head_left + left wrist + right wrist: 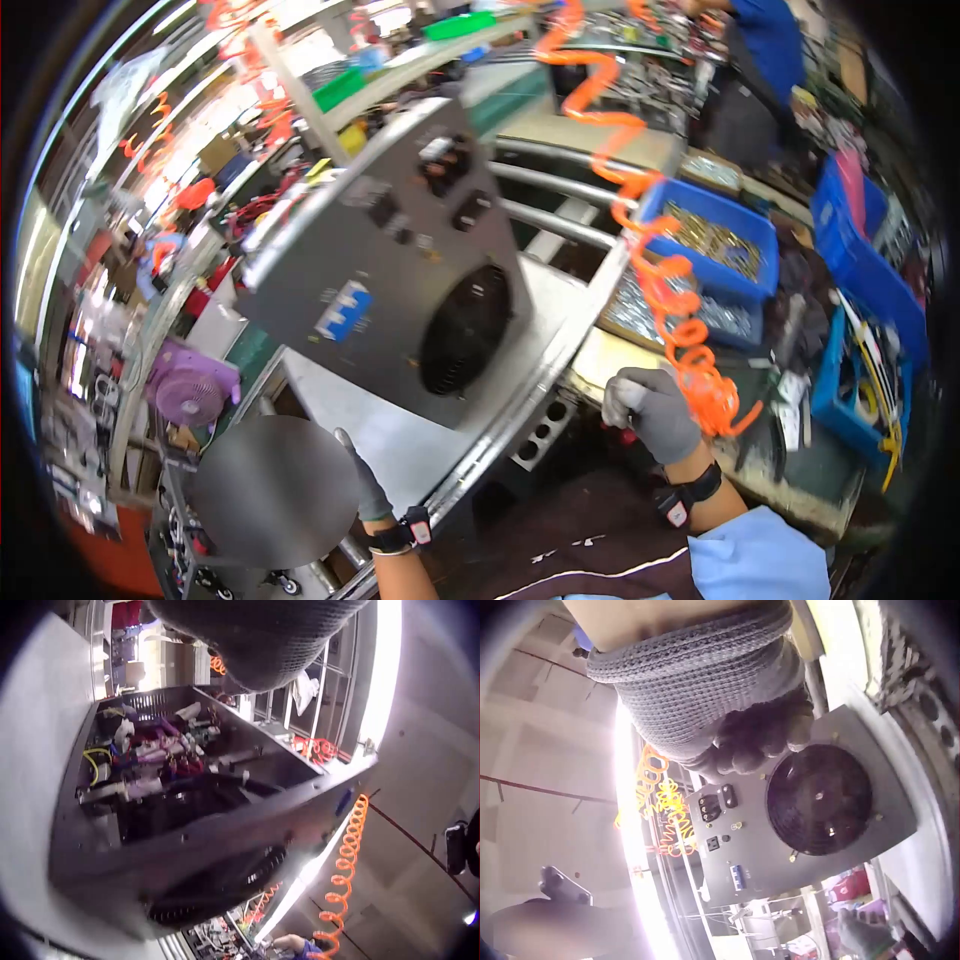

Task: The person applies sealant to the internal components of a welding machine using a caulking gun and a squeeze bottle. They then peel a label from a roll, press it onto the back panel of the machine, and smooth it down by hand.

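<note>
A grey metal equipment case (385, 275) stands tilted in the head view on a pale work surface (370, 425). Its panel carries a black round fan (468, 330), a blue breaker switch (345, 310) and black sockets (440, 165). Coloured wires (161, 746) show inside the case's open side. My gloved left hand (368, 480) is near the case's lower left corner with a finger extended, partly hidden by a blurred disc. Right of the case, my gloved right hand (655, 415) has curled fingers; I cannot tell whether they hold something small.
An orange coiled hose (690, 355) hangs just beside my right hand. Behind it are a blue bin (762, 275) of brass-coloured hardware and silver pieces (725, 318). At the right stands a blue tool bin (832, 395); at the left, a purple fan (190, 390). Another person (770, 50) is at the back.
</note>
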`<state>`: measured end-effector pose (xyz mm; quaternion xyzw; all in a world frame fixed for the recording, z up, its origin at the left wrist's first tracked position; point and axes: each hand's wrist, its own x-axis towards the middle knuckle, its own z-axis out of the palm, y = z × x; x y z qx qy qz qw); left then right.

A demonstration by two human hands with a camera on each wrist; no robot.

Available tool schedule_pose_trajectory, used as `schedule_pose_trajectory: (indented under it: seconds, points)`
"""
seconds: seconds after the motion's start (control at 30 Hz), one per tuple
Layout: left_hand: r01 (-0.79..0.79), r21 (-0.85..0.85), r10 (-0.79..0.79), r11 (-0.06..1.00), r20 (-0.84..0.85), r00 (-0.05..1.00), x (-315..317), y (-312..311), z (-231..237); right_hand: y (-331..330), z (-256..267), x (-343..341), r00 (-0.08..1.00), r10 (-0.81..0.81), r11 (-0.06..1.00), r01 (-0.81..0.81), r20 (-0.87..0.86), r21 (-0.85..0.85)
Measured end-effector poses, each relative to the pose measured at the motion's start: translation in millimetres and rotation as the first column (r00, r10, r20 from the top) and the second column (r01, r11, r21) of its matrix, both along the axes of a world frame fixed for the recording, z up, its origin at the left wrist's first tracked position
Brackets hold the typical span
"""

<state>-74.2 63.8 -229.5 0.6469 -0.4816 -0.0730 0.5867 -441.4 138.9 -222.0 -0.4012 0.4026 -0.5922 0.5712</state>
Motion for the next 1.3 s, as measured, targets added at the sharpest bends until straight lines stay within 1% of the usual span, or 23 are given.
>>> schedule_pose_trajectory:
  seconds: [0.1,0.13,0.2,0.23,0.27,0.33,0.37,0.4,0.47,0.5,0.53,0.6,0.67,0.73,0.8,0.87,0.93,0.97,1.1,1.13,1.23,1.27,1.3]
  points:
    - [0.060,-0.116,-0.047,0.991,0.108,0.993,-23,17,-33,47,-15,-16,0.951,-0.002,1.000,0.010,-0.310,0.025]
    - [0.097,-0.156,-0.073,0.983,0.149,0.986,-53,31,-26,66,-23,-21,0.909,0.000,0.999,0.018,-0.417,0.039]
    - [0.204,-0.090,-0.186,0.975,0.178,0.966,-100,59,-20,98,-47,-36,0.815,-0.167,0.977,0.062,-0.555,-0.203]
    - [0.266,-0.092,-0.240,0.960,0.222,0.945,-112,61,-31,114,-44,-48,0.793,-0.143,0.990,0.105,-0.592,-0.097]
    - [0.477,-0.182,-0.416,0.860,0.293,0.861,-127,69,-40,132,-44,-54,0.775,-0.110,0.991,0.130,-0.622,-0.013]
    - [0.776,0.098,-0.763,0.623,0.298,0.574,-165,88,-37,156,-51,-78,0.613,-0.254,0.960,0.257,-0.748,-0.115]
    - [0.855,0.253,-0.870,0.453,0.335,0.362,-180,90,-36,164,-53,-89,0.526,-0.336,0.927,0.333,-0.782,-0.175]
    - [0.876,0.404,-0.933,0.264,0.336,0.127,-196,90,-35,170,-55,-102,0.424,-0.415,0.882,0.403,-0.805,-0.242]
    - [0.877,0.461,-0.899,0.137,0.429,-0.085,-231,95,-37,181,-43,-125,0.439,-0.443,0.803,0.583,-0.781,-0.128]
    - [0.888,0.440,-0.854,0.134,0.506,-0.122,-245,94,-39,180,-51,-139,0.333,-0.514,0.754,0.615,-0.790,-0.230]
    - [0.883,0.444,-0.856,0.152,0.505,-0.107,-258,92,-43,174,-58,-152,0.238,-0.499,0.757,0.587,-0.833,-0.285]
    - [0.850,0.368,-0.792,0.378,0.604,0.091,-280,77,-54,160,-55,-154,0.230,-0.609,0.735,0.525,-0.759,-0.430]
    - [0.812,0.367,-0.777,0.453,0.610,0.158,-300,58,-76,142,-42,-146,0.196,-0.574,0.778,0.434,-0.795,-0.454]
    - [0.777,0.358,-0.763,0.517,0.605,0.229,-310,52,-93,109,-52,-156,0.086,-0.574,0.787,0.332,-0.814,-0.520]
    - [0.692,0.513,-0.737,0.508,0.675,0.041,-309,53,-105,70,-75,-171,0.058,-0.547,0.818,0.249,-0.835,-0.519]
    - [0.709,0.469,-0.737,0.526,0.668,0.105,-303,52,-112,36,-92,-177,0.030,-0.528,0.840,0.168,-0.849,-0.516]
    - [0.730,0.434,-0.745,0.528,0.649,0.153,-295,49,-115,15,-98,-171,-0.228,-0.342,0.935,0.011,-0.912,-0.353]
    - [0.737,0.405,-0.742,0.541,0.643,0.190,-291,48,-115,11,-96,-163,-0.339,-0.246,0.964,0.014,-0.908,-0.266]
    - [0.717,0.429,-0.761,0.550,0.611,0.219,-288,46,-117,1,-97,-156,-0.410,-0.077,0.996,0.011,-0.909,-0.090]
    - [0.708,0.428,-0.761,0.561,0.603,0.238,-292,49,-115,1,-97,-157,-0.415,-0.079,0.997,-0.010,-0.906,-0.082]
    - [0.536,0.553,-0.720,0.638,0.675,0.159,-309,60,-99,5,-101,-168,-0.360,-0.270,0.963,-0.100,-0.893,-0.251]
    - [0.546,0.543,-0.721,0.638,0.670,0.175,-313,59,-100,17,-91,-179,-0.146,-0.537,0.843,-0.048,-0.831,-0.536]
    - [0.590,0.476,-0.684,0.652,0.705,0.187,-315,62,-102,25,-82,-183,-0.018,-0.625,0.777,0.087,-0.781,-0.624]
